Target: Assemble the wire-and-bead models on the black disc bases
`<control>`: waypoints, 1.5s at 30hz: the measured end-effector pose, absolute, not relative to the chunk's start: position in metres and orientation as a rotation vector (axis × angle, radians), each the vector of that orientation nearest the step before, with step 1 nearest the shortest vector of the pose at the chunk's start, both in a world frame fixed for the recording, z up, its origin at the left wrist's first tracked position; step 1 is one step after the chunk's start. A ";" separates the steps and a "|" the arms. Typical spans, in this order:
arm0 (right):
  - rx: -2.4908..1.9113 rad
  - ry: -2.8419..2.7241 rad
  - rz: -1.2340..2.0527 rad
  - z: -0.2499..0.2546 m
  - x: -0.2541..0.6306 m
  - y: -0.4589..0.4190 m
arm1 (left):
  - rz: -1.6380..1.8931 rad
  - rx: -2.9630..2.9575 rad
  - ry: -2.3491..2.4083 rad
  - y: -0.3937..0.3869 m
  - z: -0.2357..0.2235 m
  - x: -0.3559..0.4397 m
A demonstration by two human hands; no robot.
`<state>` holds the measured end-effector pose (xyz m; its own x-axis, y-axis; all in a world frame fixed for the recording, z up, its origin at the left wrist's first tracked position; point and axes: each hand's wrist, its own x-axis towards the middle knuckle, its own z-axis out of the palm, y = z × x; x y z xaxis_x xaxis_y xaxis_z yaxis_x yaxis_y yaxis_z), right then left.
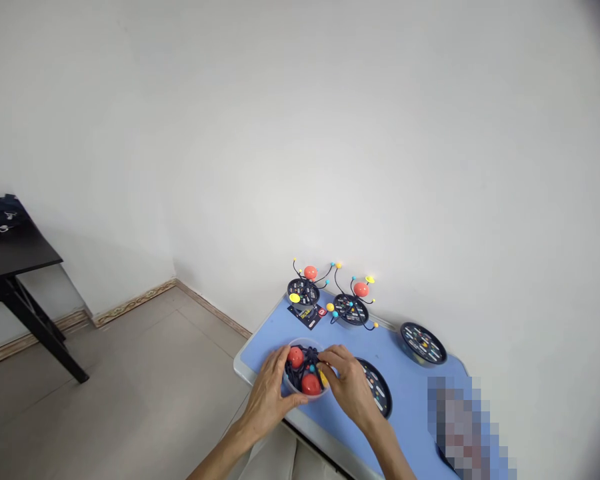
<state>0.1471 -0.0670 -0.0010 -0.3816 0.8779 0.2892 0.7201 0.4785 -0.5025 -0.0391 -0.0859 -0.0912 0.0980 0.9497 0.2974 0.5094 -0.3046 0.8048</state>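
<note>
the left hand (266,393) clasps a clear plastic bowl (318,397) at the near edge of the counter (266,333). the right hand (350,381) has its grip at the bowl's right side, among jumbled black rods (311,354); whether it pinches one, i cannot tell. red balls (311,385) lie leftward.

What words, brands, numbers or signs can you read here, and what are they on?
None can be read for certain.
Black card on the blue table: yellowish lettering and a red-and-white mark, too small to read.
Rear-left base, rear-middle base, right-hand base and the base beside the right hand, the near base: small printed labels, all too small to read.
</note>
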 end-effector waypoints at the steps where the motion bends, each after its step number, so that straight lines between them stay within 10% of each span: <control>1: -1.312 -2.149 0.464 -0.003 0.150 -0.072 | 1.139 1.869 1.423 -0.086 -0.092 -0.039; 8: -1.077 -1.392 1.241 -0.011 0.154 -0.109 | 1.205 1.908 1.466 -0.085 -0.099 -0.039; 25: -0.882 -1.017 1.715 -0.023 0.152 -0.156 | 1.252 2.508 0.841 -0.130 -0.034 -0.016; 37: -1.148 -1.228 0.856 -0.053 0.170 -0.184 | 1.177 2.060 1.030 -0.154 -0.052 0.035; 45: -1.283 -1.326 0.841 -0.043 0.217 -0.163 | 1.086 2.229 0.977 -0.138 -0.058 0.069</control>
<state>0.2167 -0.1633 -0.0433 0.1357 0.9685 0.2090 0.2241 0.1755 -0.9586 0.0687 -0.1379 -0.0578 0.4323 0.7660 0.4758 0.3926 -0.6349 0.6654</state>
